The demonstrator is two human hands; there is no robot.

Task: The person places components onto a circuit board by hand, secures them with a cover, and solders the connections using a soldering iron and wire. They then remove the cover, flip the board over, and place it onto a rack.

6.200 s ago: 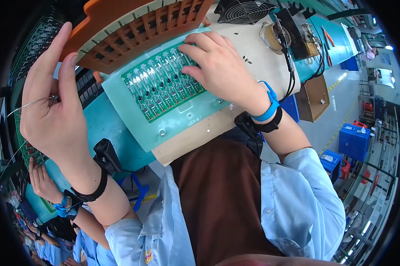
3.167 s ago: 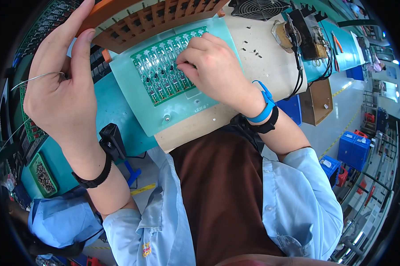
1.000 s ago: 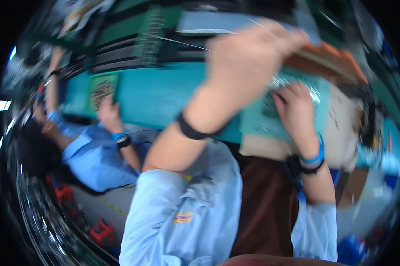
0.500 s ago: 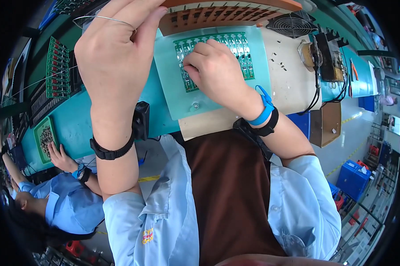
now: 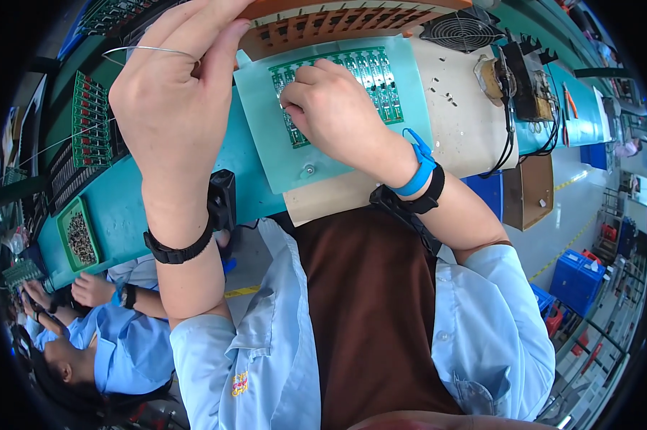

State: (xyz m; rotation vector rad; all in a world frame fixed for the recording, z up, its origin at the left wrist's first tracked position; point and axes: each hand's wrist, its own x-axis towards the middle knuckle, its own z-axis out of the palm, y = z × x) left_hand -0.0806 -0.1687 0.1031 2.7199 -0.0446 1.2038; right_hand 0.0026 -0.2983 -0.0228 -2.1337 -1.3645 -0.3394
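Observation:
My left hand [image 5: 169,107] is raised at the upper left, thumb and fingers drawn together beside an orange slotted rack [image 5: 295,39]. A thin silvery wire [image 5: 148,48] curves out from between its thumb and forefinger; the fingertips are partly cut off at the top. Lower and to the right, my right hand [image 5: 335,107] bends over a panel of narrow green circuit boards [image 5: 381,82]. Its fingers are curled in a pinch at the panel's left part, and whatever they hold is hidden beneath them. The panel lies on a pale green sheet [image 5: 266,154].
A round fan grille [image 5: 463,32] and a dark device with cables [image 5: 527,82] stand on the right. Small loose parts dot the beige sheet [image 5: 467,136]. At left are a green tray of small parts [image 5: 79,236], an upright board [image 5: 92,122] and a co-worker [image 5: 133,351].
The view has shifted slightly, while both my hands keep nearly the same poses. The co-worker's hand has moved off the green tray, toward the lower left.

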